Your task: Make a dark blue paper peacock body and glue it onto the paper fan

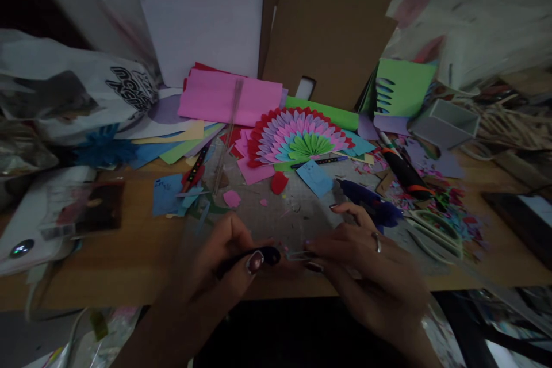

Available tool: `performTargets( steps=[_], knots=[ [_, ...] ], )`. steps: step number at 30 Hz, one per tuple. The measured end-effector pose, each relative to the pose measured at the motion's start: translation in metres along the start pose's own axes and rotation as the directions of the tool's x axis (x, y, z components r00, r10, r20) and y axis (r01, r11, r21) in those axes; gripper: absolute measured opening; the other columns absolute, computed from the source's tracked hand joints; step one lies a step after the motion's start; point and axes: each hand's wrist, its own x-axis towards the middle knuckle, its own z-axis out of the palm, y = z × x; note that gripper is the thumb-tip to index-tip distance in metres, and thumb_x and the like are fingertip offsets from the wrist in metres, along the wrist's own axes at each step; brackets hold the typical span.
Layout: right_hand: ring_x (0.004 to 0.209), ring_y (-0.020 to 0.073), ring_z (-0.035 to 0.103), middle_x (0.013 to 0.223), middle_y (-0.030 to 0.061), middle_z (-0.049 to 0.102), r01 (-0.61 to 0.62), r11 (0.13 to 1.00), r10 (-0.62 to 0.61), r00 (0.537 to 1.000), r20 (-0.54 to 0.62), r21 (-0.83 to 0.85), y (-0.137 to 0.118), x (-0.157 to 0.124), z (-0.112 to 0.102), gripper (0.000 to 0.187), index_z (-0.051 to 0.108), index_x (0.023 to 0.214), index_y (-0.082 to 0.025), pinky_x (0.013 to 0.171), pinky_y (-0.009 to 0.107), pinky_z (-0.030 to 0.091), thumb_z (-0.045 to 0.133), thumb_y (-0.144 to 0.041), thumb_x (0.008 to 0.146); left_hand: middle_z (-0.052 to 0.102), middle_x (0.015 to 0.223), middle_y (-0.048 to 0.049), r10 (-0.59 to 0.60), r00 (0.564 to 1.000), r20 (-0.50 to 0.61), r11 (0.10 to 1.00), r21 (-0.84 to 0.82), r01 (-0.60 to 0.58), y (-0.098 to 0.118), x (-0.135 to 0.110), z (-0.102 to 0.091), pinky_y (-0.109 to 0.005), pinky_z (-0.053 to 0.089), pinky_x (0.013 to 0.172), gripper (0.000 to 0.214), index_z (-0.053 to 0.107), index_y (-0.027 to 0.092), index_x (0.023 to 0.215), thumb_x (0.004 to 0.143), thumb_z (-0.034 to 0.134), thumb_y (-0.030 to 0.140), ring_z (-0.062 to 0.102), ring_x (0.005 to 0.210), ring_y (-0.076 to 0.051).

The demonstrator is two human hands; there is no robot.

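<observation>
Near the table's front edge, my left hand (230, 267) is closed around a dark, round-ended tool (271, 255), mostly covered by the fingers and thumb. Facing it, my right hand (371, 267) pinches a thin pale strip (296, 256) that reaches toward the tool's end. Whether the two touch is blurred. Beyond the hands, a layered paper fan (297, 135) in red, purple, pink, blue and green lies spread out. A blue glue gun (371, 200) is just past my right hand, and scissors (433, 236) with pale green handles are beside it.
A grey cutting mat (259, 207) carries paper scraps, a red petal piece (279, 183) and a blue card (314, 178). Pink sheets (233, 98) and cardboard (332, 29) stand behind. Shredded paper (448, 195) lies right; a white device (34, 230) and plastic bag (73, 80) are left.
</observation>
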Motion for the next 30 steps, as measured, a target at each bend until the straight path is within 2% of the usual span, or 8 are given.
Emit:
performTargets(
  steps=[5,9,11,14,17,24,27,30],
  knots=[
    [0.057,0.0124,0.069,0.074,-0.0041,0.076,-0.004,1.0,0.004,1.0,-0.008,0.012,0.0,0.0,0.0,0.024,0.069,0.101,-0.023,0.097,0.042,0.048,0.064,-0.005,0.086,0.064,0.067,0.0043,0.023,0.999,-0.036,1.0,-0.002,-0.023,0.0,-0.001,0.001,-0.026,0.048,0.066,0.027,0.051,0.026,0.069,0.086,0.067,0.041,0.063,0.07,-0.017],
    [0.055,0.0111,0.068,0.071,-0.0041,0.075,-0.004,1.0,0.004,1.0,-0.018,0.007,-0.003,-0.001,-0.001,0.022,0.069,0.099,-0.022,0.098,0.04,0.047,0.066,-0.004,0.086,0.073,0.077,0.0034,0.004,0.999,-0.049,0.998,-0.067,-0.007,0.002,-0.003,0.006,-0.027,0.05,0.083,0.02,0.054,0.026,0.072,0.088,0.065,0.032,0.073,0.096,-0.02],
    [0.057,0.0111,0.069,0.073,-0.0032,0.075,-0.013,1.0,0.014,1.0,-0.019,0.006,-0.003,-0.001,-0.002,0.019,0.069,0.098,-0.021,0.1,0.038,0.047,0.066,-0.006,0.087,0.075,0.078,0.0036,-0.017,0.999,-0.03,0.995,-0.098,0.014,0.003,-0.004,0.008,-0.026,0.051,0.087,0.019,0.054,0.026,0.072,0.089,0.063,0.028,0.074,0.101,-0.019],
    [0.057,0.0121,0.069,0.072,-0.0044,0.076,-0.016,1.0,0.016,1.0,-0.011,-0.003,-0.004,-0.001,-0.002,0.019,0.069,0.099,-0.023,0.1,0.038,0.047,0.064,-0.008,0.09,0.074,0.075,0.0047,-0.032,0.999,-0.035,0.993,-0.118,0.028,0.003,-0.005,0.009,-0.026,0.052,0.087,0.023,0.052,0.026,0.07,0.089,0.064,0.026,0.075,0.097,-0.018],
    [0.056,0.0116,0.069,0.071,-0.0048,0.076,0.003,1.0,-0.003,1.0,-0.021,0.007,-0.003,-0.001,-0.003,0.022,0.068,0.1,-0.022,0.1,0.038,0.047,0.064,-0.005,0.087,0.07,0.073,0.0046,-0.024,0.997,-0.077,0.994,-0.111,0.016,0.002,-0.004,0.009,-0.026,0.053,0.086,0.021,0.056,0.026,0.07,0.087,0.067,0.031,0.074,0.095,-0.019],
    [0.057,0.0122,0.07,0.072,-0.0043,0.077,-0.009,1.0,0.008,1.0,-0.02,-0.012,-0.004,-0.001,-0.004,0.024,0.068,0.101,-0.024,0.098,0.041,0.048,0.065,-0.006,0.086,0.067,0.069,0.0045,-0.01,0.999,-0.052,0.991,-0.136,0.003,0.002,-0.003,0.011,-0.027,0.053,0.083,0.024,0.053,0.026,0.068,0.084,0.07,0.033,0.071,0.088,-0.019],
    [0.056,0.0115,0.069,0.072,-0.0037,0.077,-0.013,1.0,0.013,1.0,-0.025,-0.009,-0.004,-0.001,-0.004,0.021,0.068,0.1,-0.023,0.098,0.041,0.048,0.066,-0.006,0.087,0.071,0.075,0.0041,-0.007,0.998,-0.068,0.997,-0.083,0.001,0.001,-0.003,0.011,-0.025,0.051,0.079,0.024,0.054,0.026,0.069,0.084,0.07,0.037,0.07,0.086,-0.018],
    [0.055,0.0111,0.068,0.07,-0.0039,0.074,-0.025,1.0,0.025,0.999,-0.044,-0.014,-0.005,-0.002,-0.004,0.019,0.068,0.097,-0.021,0.096,0.04,0.048,0.066,-0.005,0.087,0.073,0.075,0.0041,0.013,0.999,-0.051,0.999,-0.045,-0.015,-0.004,-0.001,0.008,-0.026,0.049,0.08,0.022,0.054,0.026,0.071,0.087,0.067,0.034,0.07,0.087,-0.019]
  ],
)
